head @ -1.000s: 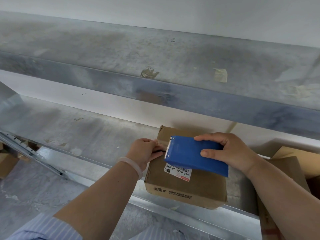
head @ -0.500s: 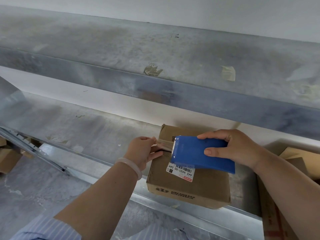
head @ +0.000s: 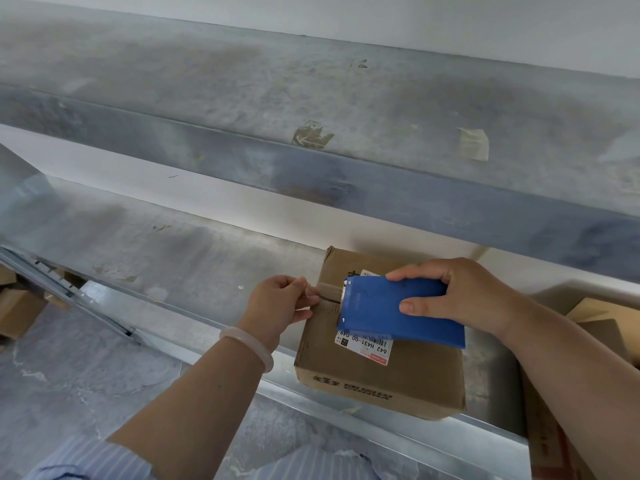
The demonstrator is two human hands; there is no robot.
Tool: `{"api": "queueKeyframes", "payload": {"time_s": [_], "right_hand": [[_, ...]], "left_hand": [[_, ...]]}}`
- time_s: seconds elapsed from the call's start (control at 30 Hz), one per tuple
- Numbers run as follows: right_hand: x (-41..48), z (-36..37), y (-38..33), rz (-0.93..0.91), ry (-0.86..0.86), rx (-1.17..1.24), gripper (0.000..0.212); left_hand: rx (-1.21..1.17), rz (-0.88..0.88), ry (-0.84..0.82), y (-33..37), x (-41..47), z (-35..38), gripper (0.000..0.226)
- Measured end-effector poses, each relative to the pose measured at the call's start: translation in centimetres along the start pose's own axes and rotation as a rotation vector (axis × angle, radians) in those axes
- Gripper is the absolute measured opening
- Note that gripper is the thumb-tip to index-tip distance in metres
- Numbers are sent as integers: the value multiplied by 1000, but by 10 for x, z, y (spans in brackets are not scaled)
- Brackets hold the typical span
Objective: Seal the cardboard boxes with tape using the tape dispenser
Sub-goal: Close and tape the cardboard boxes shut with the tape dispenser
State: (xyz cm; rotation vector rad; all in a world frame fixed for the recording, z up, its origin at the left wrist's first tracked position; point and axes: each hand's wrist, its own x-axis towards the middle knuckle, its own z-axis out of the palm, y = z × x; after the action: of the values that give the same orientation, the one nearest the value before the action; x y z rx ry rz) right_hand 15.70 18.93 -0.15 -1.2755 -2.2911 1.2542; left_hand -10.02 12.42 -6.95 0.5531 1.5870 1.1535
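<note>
A brown cardboard box (head: 398, 375) with a white barcode label sits on the lower metal shelf (head: 173, 258), near its front edge. My right hand (head: 457, 292) grips a blue tape dispenser (head: 394, 310) over the box top, toothed edge pointing left. A short strip of clear tape (head: 327, 296) runs from the dispenser's teeth to the box's left edge. My left hand (head: 280, 303) pinches the tape's free end at that edge, beside the box's left side.
An upper metal shelf (head: 346, 133) with old tape scraps overhangs the work spot. More cardboard boxes (head: 561, 427) stand at the right, and small ones (head: 17, 310) lie on the floor at the far left. A white wall lies behind.
My right hand has drawn the dispenser slightly rightward, and a longer stretch of tape shows between it and my left hand. The box has stayed put.
</note>
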Motion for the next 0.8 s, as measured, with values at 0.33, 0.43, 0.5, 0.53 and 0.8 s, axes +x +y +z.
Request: {"api": "queueKeyframes", "payload": {"time_s": [0.33, 0.43, 0.5, 0.53, 0.8], "right_hand": [[0, 2, -4, -9, 22, 38, 47], [0, 3, -3, -4, 11, 49, 47], [2, 6, -4, -3, 2, 37, 48], [3, 7, -4, -3, 2, 36, 47], [5, 9, -5, 3, 6, 55, 46]], "left_hand": [[196, 80, 140, -4, 14, -10, 22], [180, 41, 168, -11, 16, -17, 23], [199, 24, 176, -17, 19, -19, 24], [223, 16, 175, -20, 22, -19, 24], [590, 11, 105, -34, 32, -8, 23]]}}
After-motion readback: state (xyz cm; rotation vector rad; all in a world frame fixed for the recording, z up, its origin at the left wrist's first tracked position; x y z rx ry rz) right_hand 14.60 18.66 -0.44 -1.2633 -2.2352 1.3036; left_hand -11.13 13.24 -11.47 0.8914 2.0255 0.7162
